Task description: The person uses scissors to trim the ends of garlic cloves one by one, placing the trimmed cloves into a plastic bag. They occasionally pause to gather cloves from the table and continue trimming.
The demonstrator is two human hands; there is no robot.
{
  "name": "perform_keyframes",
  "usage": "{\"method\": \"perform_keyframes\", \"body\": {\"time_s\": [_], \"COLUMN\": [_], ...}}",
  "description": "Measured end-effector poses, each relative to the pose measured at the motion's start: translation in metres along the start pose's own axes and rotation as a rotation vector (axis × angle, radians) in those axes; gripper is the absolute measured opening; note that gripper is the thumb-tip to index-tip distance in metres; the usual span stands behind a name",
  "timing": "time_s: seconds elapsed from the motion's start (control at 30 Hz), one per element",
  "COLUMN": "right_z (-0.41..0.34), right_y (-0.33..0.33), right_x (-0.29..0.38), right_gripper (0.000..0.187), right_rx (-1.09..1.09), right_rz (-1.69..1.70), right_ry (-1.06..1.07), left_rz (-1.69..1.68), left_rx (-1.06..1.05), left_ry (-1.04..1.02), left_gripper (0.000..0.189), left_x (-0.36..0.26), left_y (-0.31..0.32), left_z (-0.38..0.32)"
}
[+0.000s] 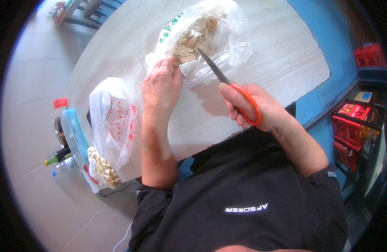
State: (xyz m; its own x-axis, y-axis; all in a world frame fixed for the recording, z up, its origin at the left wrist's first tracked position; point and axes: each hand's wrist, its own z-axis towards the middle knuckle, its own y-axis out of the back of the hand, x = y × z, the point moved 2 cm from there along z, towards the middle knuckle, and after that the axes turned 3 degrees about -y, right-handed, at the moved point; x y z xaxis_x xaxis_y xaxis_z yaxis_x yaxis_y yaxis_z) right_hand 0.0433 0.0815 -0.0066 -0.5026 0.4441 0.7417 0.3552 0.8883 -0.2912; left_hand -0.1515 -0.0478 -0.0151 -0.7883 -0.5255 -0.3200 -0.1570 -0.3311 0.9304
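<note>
A clear plastic bag (240,47) with green writing lies on the table, its mouth spread around unpeeled garlic cloves and loose skins (190,47). My left hand (162,80) is at the near left edge of this bag, fingertips among the cloves; whether they pinch one is hard to see. In my right hand (243,100) is a pair of scissors (215,66) with orange handles. Its dark blades look closed, and their tip points over the garlic. Left of my left forearm sits a white plastic bag (113,119) with red writing. Peeled garlic cloves (103,170) lie beside its near end.
The pale table (284,60) has a curved left edge. Along that edge are a blue-lidded plastic container (74,135), a green bottle (58,156) and a clear bottle (63,166). Red crates (351,126) stand at the right. A white cable (122,236) runs at lower left.
</note>
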Motion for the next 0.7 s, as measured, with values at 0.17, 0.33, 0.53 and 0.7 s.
{"method": "perform_keyframes", "body": {"time_s": [0.17, 0.33, 0.53, 0.7], "right_z": [-0.003, -0.004, -0.004, -0.012], "right_y": [-0.001, -0.001, -0.001, -0.003], "right_x": [0.004, 0.003, 0.003, 0.014], "right_gripper": [0.06, 0.057, 0.049, 0.047], "right_rx": [-0.017, -0.008, 0.041, -0.299], "right_rz": [-0.021, -0.065, -0.12, -0.763], "right_ry": [0.019, 0.076, 0.103, 0.394], "left_rz": [-0.1, -0.632, -1.322, -1.612], "left_rx": [-0.094, -0.022, -0.064, 0.131], "left_ry": [-0.003, 0.218, 0.321, 0.288], "left_gripper": [0.019, 0.02, 0.023, 0.029], "left_x": [0.004, 0.012, 0.01, -0.014], "left_y": [0.0, 0.001, 0.01, 0.006], "left_z": [0.003, 0.004, 0.003, -0.002]}}
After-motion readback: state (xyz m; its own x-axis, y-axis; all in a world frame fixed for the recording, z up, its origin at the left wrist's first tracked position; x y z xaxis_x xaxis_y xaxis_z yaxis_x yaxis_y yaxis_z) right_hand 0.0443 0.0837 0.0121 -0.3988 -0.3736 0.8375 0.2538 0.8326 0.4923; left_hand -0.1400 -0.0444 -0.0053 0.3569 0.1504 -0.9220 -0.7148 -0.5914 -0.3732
